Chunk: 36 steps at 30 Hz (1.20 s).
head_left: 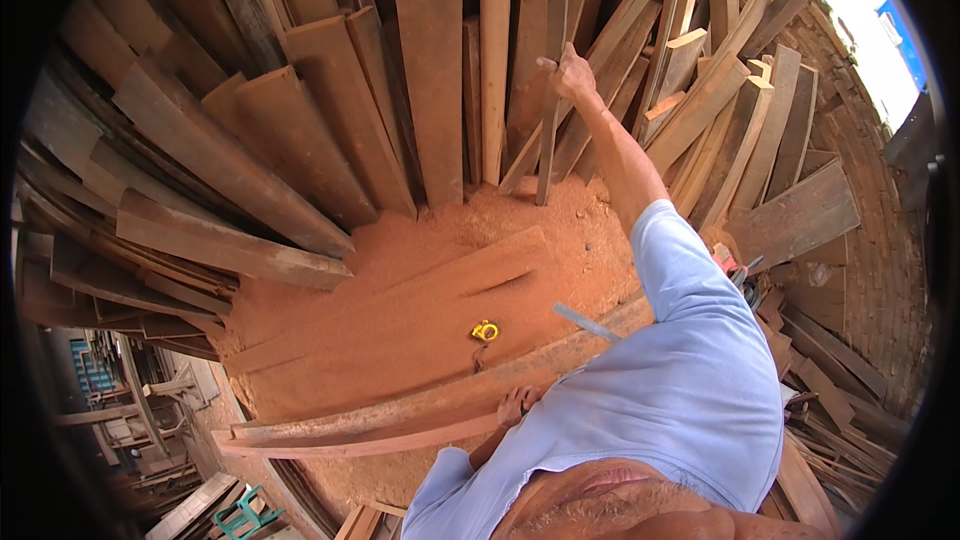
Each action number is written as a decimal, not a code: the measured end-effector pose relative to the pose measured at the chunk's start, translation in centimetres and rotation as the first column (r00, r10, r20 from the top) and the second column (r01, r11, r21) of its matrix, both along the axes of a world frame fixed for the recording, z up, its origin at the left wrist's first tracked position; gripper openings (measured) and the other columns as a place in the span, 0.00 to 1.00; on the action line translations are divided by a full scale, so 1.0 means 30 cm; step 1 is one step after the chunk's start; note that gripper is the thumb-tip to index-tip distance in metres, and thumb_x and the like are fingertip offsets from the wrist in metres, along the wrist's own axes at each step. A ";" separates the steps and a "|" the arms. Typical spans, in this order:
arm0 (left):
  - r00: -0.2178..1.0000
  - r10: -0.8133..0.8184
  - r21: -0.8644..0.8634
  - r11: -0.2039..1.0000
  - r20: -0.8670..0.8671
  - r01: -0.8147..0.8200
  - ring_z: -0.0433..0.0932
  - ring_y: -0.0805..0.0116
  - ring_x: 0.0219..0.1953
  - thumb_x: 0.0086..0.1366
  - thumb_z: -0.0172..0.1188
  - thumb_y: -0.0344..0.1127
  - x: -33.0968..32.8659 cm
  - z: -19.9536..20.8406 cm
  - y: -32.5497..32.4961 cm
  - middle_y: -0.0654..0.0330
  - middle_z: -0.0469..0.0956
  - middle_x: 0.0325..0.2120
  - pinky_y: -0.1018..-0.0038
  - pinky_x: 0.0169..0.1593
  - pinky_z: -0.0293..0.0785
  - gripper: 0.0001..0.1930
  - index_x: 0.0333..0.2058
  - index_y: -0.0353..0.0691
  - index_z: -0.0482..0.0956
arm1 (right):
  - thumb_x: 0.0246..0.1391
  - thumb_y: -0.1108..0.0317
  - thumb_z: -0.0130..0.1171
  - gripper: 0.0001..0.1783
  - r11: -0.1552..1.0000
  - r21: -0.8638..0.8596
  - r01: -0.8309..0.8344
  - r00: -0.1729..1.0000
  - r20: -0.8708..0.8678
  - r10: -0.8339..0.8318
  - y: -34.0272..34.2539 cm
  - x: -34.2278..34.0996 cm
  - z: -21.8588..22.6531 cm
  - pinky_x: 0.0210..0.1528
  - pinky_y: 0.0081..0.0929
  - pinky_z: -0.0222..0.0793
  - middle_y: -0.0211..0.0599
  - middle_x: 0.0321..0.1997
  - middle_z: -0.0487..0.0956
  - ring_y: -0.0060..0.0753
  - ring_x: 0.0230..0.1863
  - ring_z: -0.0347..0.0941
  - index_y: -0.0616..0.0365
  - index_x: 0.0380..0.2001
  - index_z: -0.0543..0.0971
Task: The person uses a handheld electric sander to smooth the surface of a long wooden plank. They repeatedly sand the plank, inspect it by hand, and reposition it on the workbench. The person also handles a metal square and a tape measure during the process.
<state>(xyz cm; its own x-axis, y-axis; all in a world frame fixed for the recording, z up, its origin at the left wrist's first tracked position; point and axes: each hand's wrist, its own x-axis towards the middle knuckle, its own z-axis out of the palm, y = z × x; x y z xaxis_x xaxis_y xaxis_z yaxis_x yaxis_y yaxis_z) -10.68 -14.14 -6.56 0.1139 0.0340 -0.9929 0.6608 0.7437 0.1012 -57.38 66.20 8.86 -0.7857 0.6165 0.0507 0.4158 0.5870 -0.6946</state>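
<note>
Your right hand [572, 78], at the end of your outstretched arm, is clamped on a narrow dark board [548, 145], thumb to its left and fingers to its right. That board stands nearly upright among the leaning planks [428, 70] on the far side, its lower end by the reddish sawdust [450, 225]. Your left hand [517, 404] is much nearer your body, fingers bent and touching the long timber [370, 434] that runs across in front of you; you lean over it, and I cannot tell whether that hand grips the wood or only rests there (your shirt [660, 380] covers part of the view). Beyond the timber, a yellow tape measure [485, 330] lies on the sawdust, well apart from both hands. To its right, a flat grey strip [584, 321] pokes out from beside your shirt, its other end hidden. More cut lengths of wood [745, 140] lean at your right, in front of a brick wall [872, 230]. Low on your left, a green plastic chair [246, 514] sits near some loose boards [195, 508].
</note>
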 end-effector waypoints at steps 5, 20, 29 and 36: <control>0.968 0.168 0.300 0.948 -0.187 -0.107 0.80 0.53 0.50 0.62 0.59 0.49 -0.032 -0.037 0.261 0.56 0.82 0.47 0.57 0.50 0.77 0.17 0.46 0.51 0.85 | 0.62 0.41 0.59 0.36 1.000 0.005 0.030 0.999 0.017 -0.030 0.023 0.018 0.015 0.56 0.55 0.70 0.63 0.51 0.80 0.65 0.58 0.74 0.66 0.53 0.69; 0.705 0.655 0.824 0.537 -0.270 -0.184 0.71 0.60 0.60 0.68 0.50 0.49 0.046 -0.156 0.764 0.65 0.74 0.56 0.59 0.59 0.70 0.19 0.56 0.57 0.73 | 0.63 0.47 0.56 0.29 0.955 0.040 -0.295 0.889 0.378 0.259 -0.198 0.128 0.010 0.60 0.51 0.70 0.62 0.54 0.80 0.61 0.60 0.74 0.66 0.49 0.80; 0.714 0.609 0.865 0.502 -0.345 -0.011 0.70 0.62 0.58 0.68 0.48 0.50 0.090 -0.296 0.742 0.65 0.72 0.54 0.58 0.58 0.69 0.18 0.54 0.56 0.72 | 0.65 0.53 0.57 0.34 0.906 0.047 -0.421 0.900 -0.102 0.423 -0.434 -0.112 0.318 0.64 0.47 0.67 0.59 0.60 0.77 0.56 0.64 0.72 0.63 0.67 0.65; 0.778 0.556 0.795 0.593 -0.291 -0.126 0.72 0.58 0.60 0.72 0.45 0.43 0.021 -0.116 0.822 0.62 0.74 0.56 0.61 0.62 0.67 0.18 0.58 0.55 0.71 | 0.62 0.55 0.60 0.42 0.844 0.374 -0.384 0.810 -0.302 0.502 -0.665 -0.331 0.513 0.72 0.55 0.56 0.53 0.75 0.60 0.66 0.73 0.55 0.53 0.74 0.55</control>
<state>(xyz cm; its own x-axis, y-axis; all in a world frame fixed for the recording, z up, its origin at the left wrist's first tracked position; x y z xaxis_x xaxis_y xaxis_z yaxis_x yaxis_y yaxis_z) -10.05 10.51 -10.04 -0.5263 0.6613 -0.5344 0.4825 0.7499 0.4526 -67.32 46.24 24.25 -0.8508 0.1161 0.5126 -0.1962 0.8346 -0.5148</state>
